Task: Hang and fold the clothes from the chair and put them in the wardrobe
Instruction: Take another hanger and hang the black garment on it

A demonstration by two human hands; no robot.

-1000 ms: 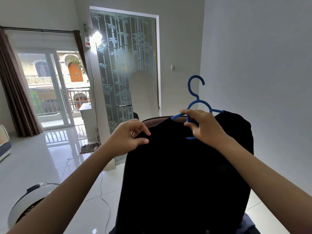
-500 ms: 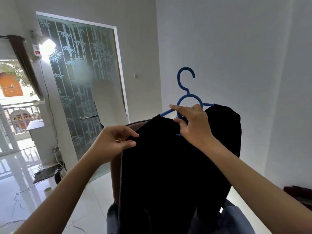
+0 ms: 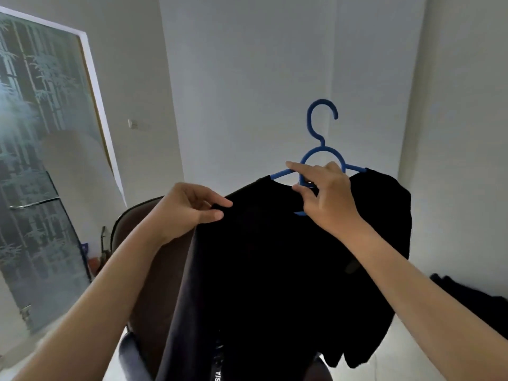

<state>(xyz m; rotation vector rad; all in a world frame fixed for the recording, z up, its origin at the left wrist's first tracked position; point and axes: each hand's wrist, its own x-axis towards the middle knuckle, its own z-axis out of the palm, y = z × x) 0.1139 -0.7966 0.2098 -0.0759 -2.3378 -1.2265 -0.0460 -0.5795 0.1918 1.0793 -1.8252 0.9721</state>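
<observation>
A black shirt [image 3: 275, 270] hangs on a blue plastic hanger [image 3: 320, 125] held up in front of me. My right hand [image 3: 324, 196] grips the hanger at its neck, fingers curled round the blue loop. My left hand [image 3: 189, 210] pinches the shirt's left shoulder between thumb and fingers. The hanger's hook points up, free of any rail. Behind and below the shirt stands a brown chair [image 3: 148, 243], its backrest partly hidden by the cloth. The wardrobe is not in view.
A frosted glass door [image 3: 35, 160] with a bamboo pattern fills the left. Plain white walls meet in a corner ahead. A dark heap of cloth [image 3: 472, 301] lies at the right edge. White tiled floor shows at lower right.
The view has swung right: the glass door and the window slid left, and the window left the frame. Both hands keep their hold on the hanger and the shirt, which now sit further right.
</observation>
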